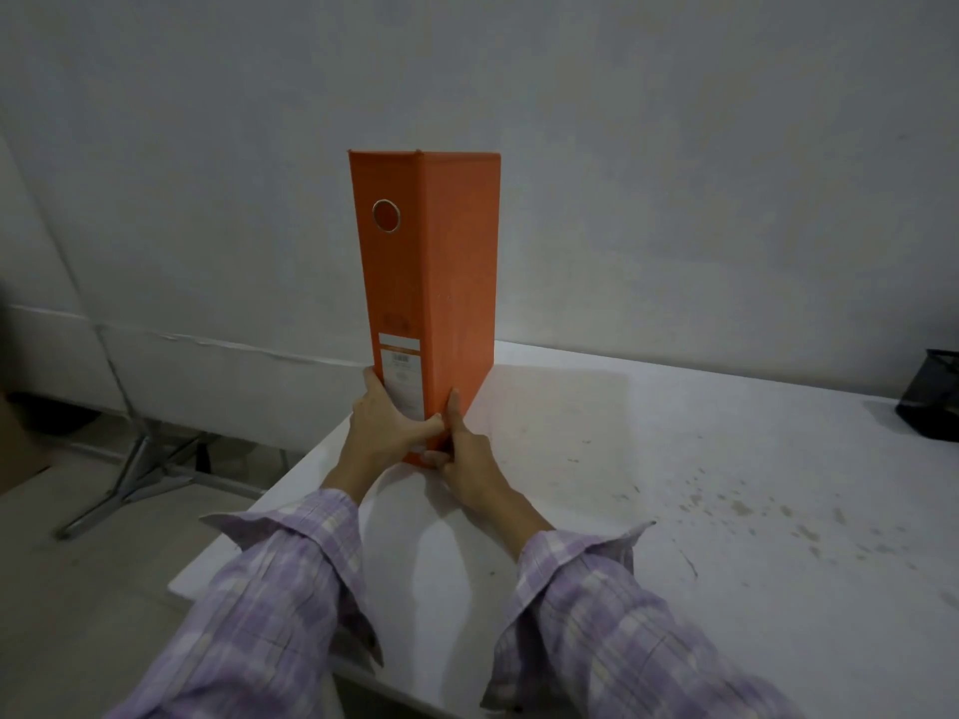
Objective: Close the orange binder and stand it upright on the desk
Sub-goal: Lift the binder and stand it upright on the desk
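Sleeves (290, 578), lilac plaid, are reaching forward over the white desk (674, 485); beyond them the left hand (381, 422) and right hand (462, 459) are pressing in from either side, clamped on the foot of the orange binder (430, 282). Binder is standing closed and near upright close to the desk's left edge, spine with ring hole (386, 216) facing the person. Advisable handling: settling the base flat and easing both grips off evenly, since the binder is sitting near that edge; black mesh holder (934, 399) is lying well apart at far right.
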